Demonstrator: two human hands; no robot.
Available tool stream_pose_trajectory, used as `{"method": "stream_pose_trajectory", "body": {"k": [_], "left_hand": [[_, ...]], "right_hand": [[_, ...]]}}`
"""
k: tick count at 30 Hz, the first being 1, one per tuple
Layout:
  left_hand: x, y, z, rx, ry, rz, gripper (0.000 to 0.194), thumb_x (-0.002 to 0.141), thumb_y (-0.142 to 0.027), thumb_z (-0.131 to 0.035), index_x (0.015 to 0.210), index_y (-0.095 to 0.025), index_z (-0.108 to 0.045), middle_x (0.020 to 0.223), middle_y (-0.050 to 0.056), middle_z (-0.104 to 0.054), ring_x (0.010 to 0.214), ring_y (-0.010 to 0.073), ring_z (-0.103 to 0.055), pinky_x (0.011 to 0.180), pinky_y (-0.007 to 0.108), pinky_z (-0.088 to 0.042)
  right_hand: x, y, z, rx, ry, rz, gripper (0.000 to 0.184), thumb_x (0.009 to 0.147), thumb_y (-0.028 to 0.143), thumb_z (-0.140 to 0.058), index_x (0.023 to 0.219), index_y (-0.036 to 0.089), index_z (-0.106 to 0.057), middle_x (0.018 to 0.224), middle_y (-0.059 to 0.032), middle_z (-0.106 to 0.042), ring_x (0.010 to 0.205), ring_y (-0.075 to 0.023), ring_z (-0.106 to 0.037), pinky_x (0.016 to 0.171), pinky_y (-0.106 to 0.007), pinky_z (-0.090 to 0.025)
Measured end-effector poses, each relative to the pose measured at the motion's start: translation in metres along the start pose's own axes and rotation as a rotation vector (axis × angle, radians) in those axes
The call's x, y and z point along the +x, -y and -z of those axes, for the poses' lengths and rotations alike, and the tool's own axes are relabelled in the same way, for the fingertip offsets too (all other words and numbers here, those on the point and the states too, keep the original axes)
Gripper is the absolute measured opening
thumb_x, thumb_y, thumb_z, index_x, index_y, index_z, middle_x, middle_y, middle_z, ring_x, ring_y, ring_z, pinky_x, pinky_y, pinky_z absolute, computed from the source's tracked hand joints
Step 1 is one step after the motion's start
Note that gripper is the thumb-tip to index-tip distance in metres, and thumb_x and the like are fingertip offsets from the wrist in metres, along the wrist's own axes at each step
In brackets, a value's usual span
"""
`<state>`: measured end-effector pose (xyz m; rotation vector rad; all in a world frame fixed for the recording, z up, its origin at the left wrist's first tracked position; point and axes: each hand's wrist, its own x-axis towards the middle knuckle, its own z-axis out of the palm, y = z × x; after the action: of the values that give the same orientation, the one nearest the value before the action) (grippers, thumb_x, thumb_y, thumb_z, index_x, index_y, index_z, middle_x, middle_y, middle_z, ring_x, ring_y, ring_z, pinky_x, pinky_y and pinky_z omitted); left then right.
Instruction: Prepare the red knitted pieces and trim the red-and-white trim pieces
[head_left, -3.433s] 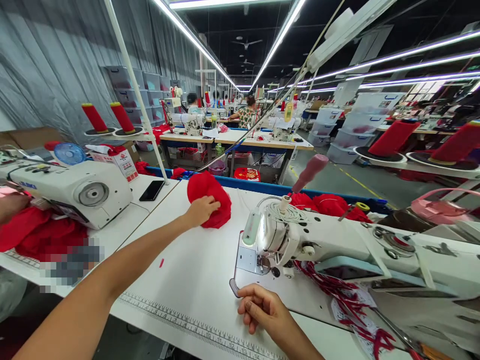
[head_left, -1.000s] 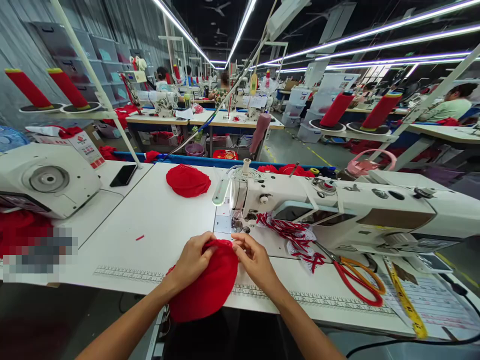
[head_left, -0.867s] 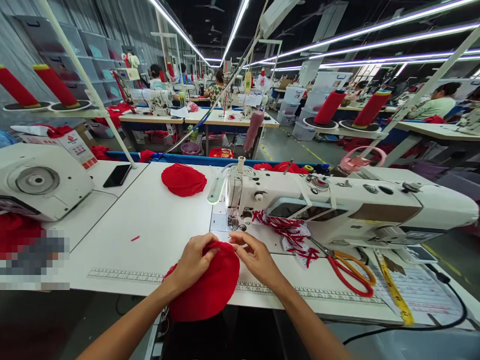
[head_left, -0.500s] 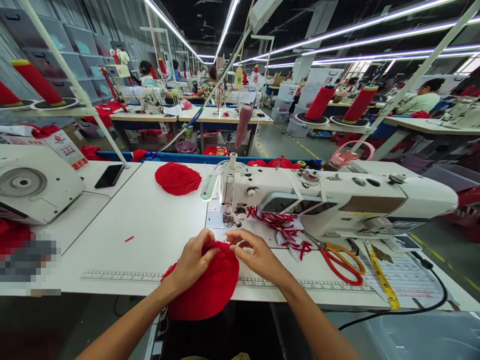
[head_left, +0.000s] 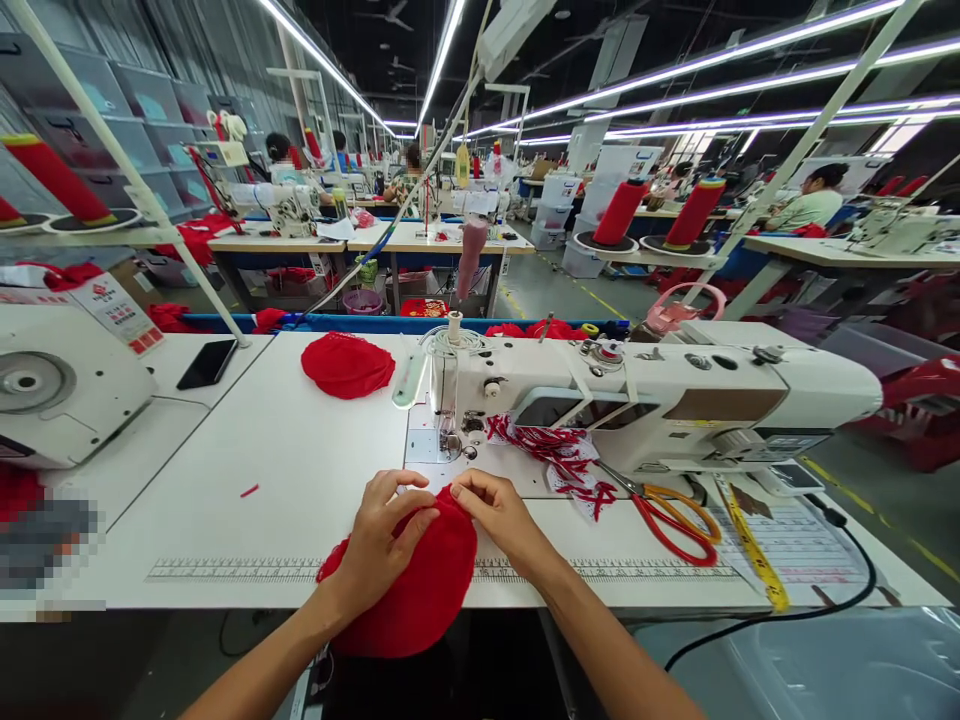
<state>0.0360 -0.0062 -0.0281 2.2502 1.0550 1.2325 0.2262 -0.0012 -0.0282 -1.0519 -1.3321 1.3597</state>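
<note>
One white table (head_left: 315, 450) across the lower frame. White sewing machine (head_left: 652, 365) on it, right of center. Red cloth (head_left: 420, 605) at lower center, reaching past the near table edge. Left hand (head_left: 382, 535) over its upper left, thumb and fingertips apart; right hand (head_left: 499, 515) pinching its top edge. Second red piece (head_left: 347, 365) lies left of the machine. Red scrap (head_left: 249, 490), left of center.

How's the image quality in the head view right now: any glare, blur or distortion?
Head view, now: ceiling strip light blown out white; bright glare at the needle end of the sewing machine; left hand, right hand and red cloth fairly sharp; far tables softer; pixelated patch at lower left; leaning poles suggest wide-angle stretch.
</note>
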Motion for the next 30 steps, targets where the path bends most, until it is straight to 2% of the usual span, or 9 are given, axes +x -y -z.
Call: {"method": "stream_pose_trajectory", "body": {"k": [4, 10, 14, 19, 30], "left_hand": [[0.002, -0.003, -0.002, 0.043, 0.002, 0.024, 0.01, 0.098, -0.019, -0.054, 0.094, -0.027, -0.061, 0.112, 0.001, -0.057, 0.108, 0.019, -0.052, 0.092, 0.037, -0.043], [0.009, 0.003, -0.002, 0.122, 0.033, 0.011, 0.012, 0.098, -0.02, -0.053, 0.092, -0.027, -0.06, 0.115, 0.0, -0.059, 0.107, 0.0207, -0.053, 0.094, 0.042, -0.039], [0.012, 0.001, -0.002, 0.163, 0.036, -0.044, 0.012, 0.099, -0.02, -0.051, 0.093, -0.027, -0.06, 0.114, 0.0, -0.059, 0.104, 0.0203, -0.053, 0.098, 0.046, -0.037], [0.012, 0.0, -0.004, 0.226, 0.03, -0.086, 0.014, 0.099, -0.019, -0.051, 0.095, -0.027, -0.061, 0.113, 0.001, -0.059, 0.107, 0.0197, -0.056, 0.111, 0.056, -0.025], [0.015, 0.0, -0.002, 0.25, 0.017, -0.075, 0.011, 0.098, -0.018, -0.054, 0.09, -0.024, -0.059, 0.106, 0.001, -0.062, 0.102, 0.0183, -0.06, 0.113, 0.059, -0.023]], "right_hand": [[-0.003, 0.003, -0.002, 0.014, 0.017, -0.007, 0.03, 0.086, 0.045, -0.062, 0.08, 0.016, -0.063, 0.07, 0.0021, -0.053, 0.067, -0.0118, -0.043, 0.063, -0.026, -0.034], [-0.008, 0.012, -0.003, -0.045, 0.029, 0.021, 0.024, 0.087, 0.038, -0.061, 0.089, 0.016, -0.068, 0.077, -0.0008, -0.061, 0.071, -0.0135, -0.051, 0.067, -0.027, -0.04], [-0.008, 0.012, 0.001, -0.041, 0.027, 0.03, 0.023, 0.086, 0.038, -0.062, 0.087, 0.016, -0.069, 0.075, -0.0008, -0.063, 0.07, -0.0136, -0.054, 0.066, -0.027, -0.041], [-0.007, 0.012, 0.004, -0.062, 0.036, 0.049, 0.02, 0.086, 0.035, -0.062, 0.084, 0.017, -0.069, 0.073, 0.0002, -0.062, 0.068, -0.013, -0.054, 0.065, -0.027, -0.041], [-0.006, 0.021, 0.004, -0.194, 0.038, 0.062, 0.017, 0.086, 0.027, -0.058, 0.082, 0.017, -0.071, 0.071, -0.0001, -0.066, 0.065, -0.0126, -0.056, 0.064, -0.027, -0.044]]}}
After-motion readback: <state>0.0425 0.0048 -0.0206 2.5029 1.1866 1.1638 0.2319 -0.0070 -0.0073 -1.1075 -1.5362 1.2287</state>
